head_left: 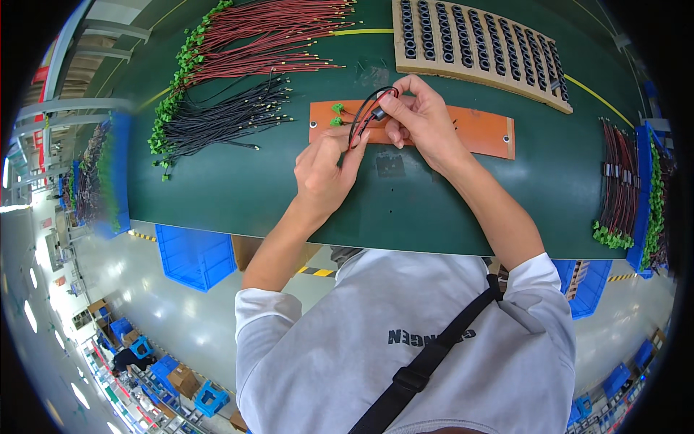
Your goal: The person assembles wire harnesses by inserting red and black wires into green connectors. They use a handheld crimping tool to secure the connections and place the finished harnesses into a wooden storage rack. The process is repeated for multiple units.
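Both hands are raised over the orange board (481, 134) on the green table. My left hand (323, 168) is closed, pinching a red and black wire pair (354, 135). My right hand (423, 119) grips the looped part of these wires between thumb and fingers. At its fingertips sits a small black cylinder (379, 113) with the wires beside or through it; I cannot tell which. Two green connectors (337, 109) lie over the board's left part, just beyond my left hand.
Bundles of red wires (271, 36) and black wires (224, 112) with green connectors lie at the far left. A tan tray (484, 71) holds rows of black rings at the far right. Finished-looking wire bundles (618, 181) lie at the right, by a blue bin (638, 202). Below stands another blue bin (191, 253).
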Demonstrator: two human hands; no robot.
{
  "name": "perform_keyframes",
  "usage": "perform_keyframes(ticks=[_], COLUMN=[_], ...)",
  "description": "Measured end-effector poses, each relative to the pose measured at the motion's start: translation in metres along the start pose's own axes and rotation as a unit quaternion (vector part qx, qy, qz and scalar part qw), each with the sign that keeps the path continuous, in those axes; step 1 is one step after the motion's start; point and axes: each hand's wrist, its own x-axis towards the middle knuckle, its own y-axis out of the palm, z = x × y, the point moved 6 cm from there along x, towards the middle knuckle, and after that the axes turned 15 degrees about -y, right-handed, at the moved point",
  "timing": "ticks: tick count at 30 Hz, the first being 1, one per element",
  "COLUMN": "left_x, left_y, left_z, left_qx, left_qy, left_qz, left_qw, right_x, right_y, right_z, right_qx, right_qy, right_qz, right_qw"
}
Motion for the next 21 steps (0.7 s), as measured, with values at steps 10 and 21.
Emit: perform_keyframes(ticks=[10, 21], left_x=[0.004, 0.013], left_y=[0.018, 0.032], left_z=[0.022, 0.035], left_qx=[-0.037, -0.206], left_qy=[-0.100, -0.246], left_qz=[0.054, 0.113], left_qw=[0.993, 0.940], right_x=[-0.002, -0.010], right_y=[0.002, 0.001], right_z=[0.004, -0.001], right_qx=[-0.027, 0.029], right_qy=[-0.017, -0.031], right_qz=[0.009, -0.040], right_qw=[0.999, 0.998])
